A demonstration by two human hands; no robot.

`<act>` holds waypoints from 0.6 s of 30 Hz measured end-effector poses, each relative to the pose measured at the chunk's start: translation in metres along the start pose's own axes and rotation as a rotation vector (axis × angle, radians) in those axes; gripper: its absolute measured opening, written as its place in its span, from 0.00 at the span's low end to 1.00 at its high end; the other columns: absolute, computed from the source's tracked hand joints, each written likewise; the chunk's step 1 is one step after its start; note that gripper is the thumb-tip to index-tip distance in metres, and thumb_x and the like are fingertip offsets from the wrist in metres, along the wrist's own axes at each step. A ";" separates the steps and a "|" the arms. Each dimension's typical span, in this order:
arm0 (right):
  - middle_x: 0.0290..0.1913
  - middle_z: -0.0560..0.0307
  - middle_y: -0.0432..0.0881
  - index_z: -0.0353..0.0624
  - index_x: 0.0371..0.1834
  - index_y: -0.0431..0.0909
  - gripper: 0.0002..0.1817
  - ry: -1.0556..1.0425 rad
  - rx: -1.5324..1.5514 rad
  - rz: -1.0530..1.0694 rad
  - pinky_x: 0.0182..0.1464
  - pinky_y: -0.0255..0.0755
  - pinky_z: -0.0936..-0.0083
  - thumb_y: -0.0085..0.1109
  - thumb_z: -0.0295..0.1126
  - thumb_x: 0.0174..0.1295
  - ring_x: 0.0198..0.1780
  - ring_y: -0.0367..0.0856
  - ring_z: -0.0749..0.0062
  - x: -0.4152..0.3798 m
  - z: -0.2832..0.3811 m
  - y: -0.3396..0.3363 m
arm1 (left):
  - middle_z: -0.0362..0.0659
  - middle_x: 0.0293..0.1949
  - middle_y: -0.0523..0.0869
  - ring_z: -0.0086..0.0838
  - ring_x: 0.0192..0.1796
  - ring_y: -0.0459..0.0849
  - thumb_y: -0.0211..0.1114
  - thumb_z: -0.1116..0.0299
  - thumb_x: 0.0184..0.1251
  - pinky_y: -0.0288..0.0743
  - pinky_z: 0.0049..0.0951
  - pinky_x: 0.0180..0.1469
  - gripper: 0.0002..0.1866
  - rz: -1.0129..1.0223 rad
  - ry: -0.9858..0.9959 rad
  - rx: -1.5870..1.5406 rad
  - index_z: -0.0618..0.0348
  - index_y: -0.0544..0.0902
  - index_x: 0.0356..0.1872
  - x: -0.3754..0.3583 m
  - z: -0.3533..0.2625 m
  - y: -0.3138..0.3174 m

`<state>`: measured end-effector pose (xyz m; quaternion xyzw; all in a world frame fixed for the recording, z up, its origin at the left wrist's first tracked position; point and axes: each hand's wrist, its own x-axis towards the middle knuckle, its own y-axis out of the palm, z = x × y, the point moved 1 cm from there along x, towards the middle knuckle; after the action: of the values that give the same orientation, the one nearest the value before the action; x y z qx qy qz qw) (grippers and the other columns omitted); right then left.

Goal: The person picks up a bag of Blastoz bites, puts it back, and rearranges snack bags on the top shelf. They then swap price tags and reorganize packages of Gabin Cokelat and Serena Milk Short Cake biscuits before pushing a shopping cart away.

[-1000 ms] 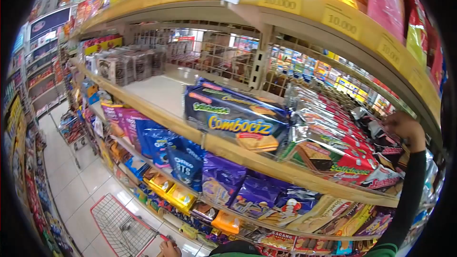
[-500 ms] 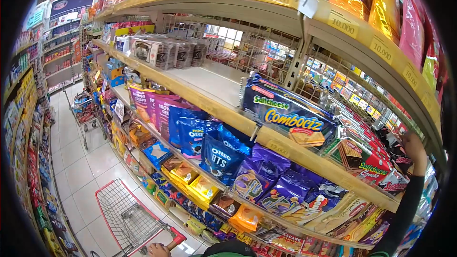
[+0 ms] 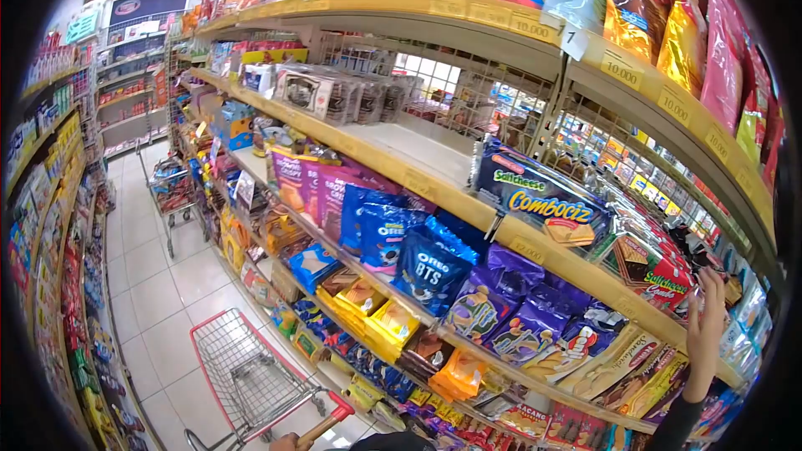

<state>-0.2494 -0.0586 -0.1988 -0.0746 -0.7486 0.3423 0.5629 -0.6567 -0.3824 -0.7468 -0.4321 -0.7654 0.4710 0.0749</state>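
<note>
At the shelf edge on the right, my right hand (image 3: 708,324) is raised with its fingers stretched out, right beside the red and green Saltcheese Combo packs (image 3: 647,271). A dark sleeve covers that arm. Left of these packs stands a dark blue Saltcheese Combociz pack (image 3: 543,200). At the bottom edge, my left hand (image 3: 289,443) is partly visible, wrapped round the handle (image 3: 320,428) of a shopping cart. The cart's wire basket (image 3: 251,359) has a red rim.
On the lower shelf sit blue Oreo pouches (image 3: 430,266) and purple snack bags (image 3: 478,305). Clear-wrapped boxes (image 3: 342,98) line the same shelf as the Saltcheese. Snack bags fill the upper shelf (image 3: 493,21). Another cart (image 3: 174,188) stands farther down the tiled aisle (image 3: 146,284).
My right hand has drawn back from over the packs at the right end to the shelf front, fingers now extended. Shelves and cart have shifted right in view. My left hand stays on the handle.
</note>
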 end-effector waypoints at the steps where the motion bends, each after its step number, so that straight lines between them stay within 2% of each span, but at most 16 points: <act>1: 0.57 0.46 0.66 0.37 0.53 0.66 0.17 -0.001 0.037 0.034 0.59 0.55 0.66 0.46 0.29 0.61 0.59 0.64 0.53 -0.006 0.015 -0.004 | 0.53 0.29 0.80 0.48 0.35 0.77 0.50 0.43 0.59 0.67 0.44 0.42 0.23 0.021 -0.019 0.047 0.56 0.75 0.34 -0.005 0.005 -0.003; 2: 0.55 0.45 0.67 0.36 0.51 0.67 0.17 -0.021 0.081 0.036 0.59 0.56 0.66 0.49 0.28 0.57 0.58 0.65 0.52 -0.010 0.036 -0.007 | 0.53 0.28 0.81 0.48 0.35 0.78 0.49 0.41 0.59 0.65 0.44 0.45 0.26 0.012 -0.004 0.088 0.58 0.75 0.33 -0.006 0.015 0.002; 5: 0.52 0.44 0.70 0.37 0.48 0.69 0.19 -0.165 0.173 0.118 0.57 0.58 0.66 0.54 0.27 0.52 0.56 0.66 0.53 -0.037 0.074 0.002 | 0.54 0.27 0.80 0.48 0.35 0.78 0.49 0.39 0.58 0.65 0.44 0.45 0.28 0.006 -0.057 0.025 0.59 0.76 0.33 -0.011 0.026 0.002; 9: 0.46 0.44 0.72 0.39 0.44 0.71 0.19 -0.059 0.453 0.245 0.53 0.61 0.61 0.59 0.27 0.46 0.50 0.69 0.50 -0.118 0.124 0.071 | 0.55 0.29 0.80 0.51 0.36 0.78 0.49 0.39 0.58 0.68 0.45 0.40 0.29 0.051 0.030 0.003 0.61 0.75 0.32 -0.020 0.021 -0.011; 11: 0.46 0.43 0.72 0.40 0.43 0.72 0.18 0.045 0.345 0.330 0.52 0.61 0.60 0.59 0.28 0.46 0.49 0.69 0.49 -0.176 0.146 0.101 | 0.56 0.31 0.80 0.52 0.36 0.77 0.49 0.40 0.59 0.68 0.46 0.39 0.28 0.066 0.056 -0.063 0.61 0.75 0.33 -0.019 0.035 -0.008; 12: 0.41 0.44 0.72 0.40 0.42 0.72 0.18 0.054 0.419 0.341 0.49 0.62 0.60 0.60 0.28 0.46 0.47 0.69 0.50 -0.209 0.151 0.105 | 0.57 0.33 0.80 0.53 0.37 0.77 0.49 0.41 0.60 0.68 0.47 0.41 0.27 0.067 0.076 -0.081 0.60 0.75 0.33 -0.008 0.060 0.014; 13: 0.37 0.44 0.72 0.39 0.41 0.73 0.17 0.067 0.489 0.344 0.46 0.63 0.60 0.60 0.28 0.46 0.45 0.69 0.52 -0.236 0.156 0.106 | 0.58 0.33 0.80 0.53 0.38 0.77 0.48 0.42 0.61 0.67 0.48 0.42 0.26 0.085 0.047 -0.039 0.60 0.75 0.33 -0.013 0.055 0.006; 15: 0.34 0.46 0.75 0.37 0.39 0.74 0.16 0.309 0.523 0.587 0.45 0.66 0.62 0.62 0.30 0.46 0.43 0.72 0.53 -0.273 0.160 0.069 | 0.56 0.33 0.81 0.51 0.38 0.78 0.48 0.43 0.61 0.69 0.46 0.43 0.26 0.083 0.049 -0.005 0.59 0.76 0.35 -0.015 0.051 -0.007; 17: 0.41 0.44 0.77 0.38 0.49 0.70 0.18 0.264 0.244 0.499 0.44 0.71 0.66 0.55 0.34 0.57 0.42 0.75 0.53 -0.347 0.129 0.039 | 0.53 0.35 0.81 0.48 0.38 0.79 0.50 0.39 0.57 0.70 0.46 0.39 0.27 0.156 -0.032 0.065 0.55 0.74 0.38 -0.006 0.058 -0.008; 18: 0.42 0.41 0.76 0.37 0.49 0.71 0.19 0.336 0.257 0.526 0.48 0.68 0.65 0.56 0.34 0.56 0.44 0.74 0.49 -0.385 0.103 0.023 | 0.51 0.37 0.81 0.46 0.38 0.79 0.51 0.38 0.55 0.71 0.46 0.37 0.28 0.194 -0.081 0.103 0.54 0.73 0.40 -0.004 0.064 -0.007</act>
<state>-0.2112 -0.2770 -0.5308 -0.2491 -0.5510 0.5504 0.5757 -0.6924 -0.4286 -0.7749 -0.4805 -0.6970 0.5319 0.0202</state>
